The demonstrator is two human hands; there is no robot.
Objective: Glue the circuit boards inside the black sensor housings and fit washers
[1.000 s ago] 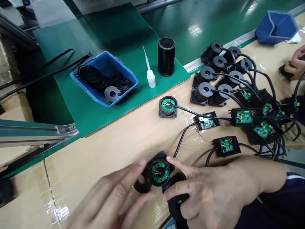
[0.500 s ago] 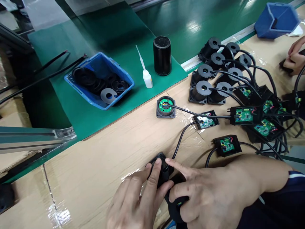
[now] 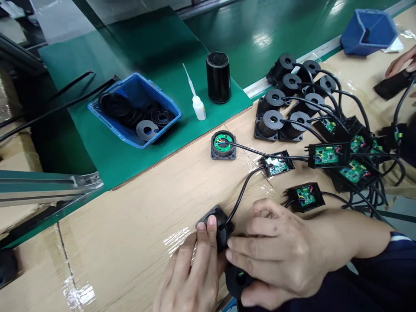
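A black square-flanged housing (image 3: 217,223) with a cable sits on the cardboard bench near me. My left hand (image 3: 191,273) presses its fingers down on top of it, covering the green board inside. My right hand (image 3: 279,255) grips the housing's right side, and a second black round part (image 3: 238,279) sits under its palm. The cable (image 3: 242,190) runs from the housing up to a small open box with a green circuit board (image 3: 276,164). Another open housing with a green round board (image 3: 223,145) lies further back.
A blue bin of black washers (image 3: 133,108), a white glue bottle (image 3: 197,106) and a black cylinder (image 3: 217,78) stand on the green mat. Several finished black coils (image 3: 286,99) and wired board boxes (image 3: 341,160) crowd the right. Another person's hand (image 3: 399,65) works at far right, near a blue tray (image 3: 367,32).
My left hand brought a black cover over the green board and now presses on it. My right hand shifted from pointing at the housing to gripping its side.
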